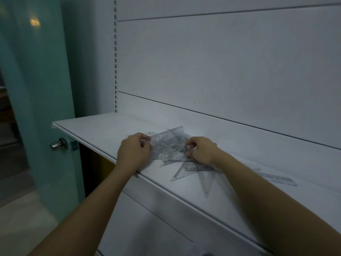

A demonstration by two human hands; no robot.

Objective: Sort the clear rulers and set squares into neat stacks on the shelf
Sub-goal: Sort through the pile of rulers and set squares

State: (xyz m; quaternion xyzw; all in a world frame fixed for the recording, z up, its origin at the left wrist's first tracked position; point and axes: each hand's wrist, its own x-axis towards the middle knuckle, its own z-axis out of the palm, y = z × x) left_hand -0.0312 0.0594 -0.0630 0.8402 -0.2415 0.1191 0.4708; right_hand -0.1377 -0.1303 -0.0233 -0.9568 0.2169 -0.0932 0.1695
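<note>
A white shelf (88, 126) stands out from a white back panel (221, 61), and a slotted rail (115, 52) runs down the left edge of the panel. Left of the shelf is a teal door (36, 80); its metal knob (58, 144) is near the shelf's left corner. Both forearms reach over the front edge of the shelf.

The pile (168, 145) of clear rulers and set squares lies on the shelf between the hands. The left hand (133, 151) grips its left end with curled fingers. The right hand (202, 150) pinches its right side.

The top ruler (166, 134) has its long axis from the left hand up and right, toward the back panel. A set square (205, 180) lies just in front of the pile, its sharp tip pointing to the front edge. A single ruler (278, 179) lies apart on the right, partly hidden by the right forearm, with its long axis roughly along the shelf.
</note>
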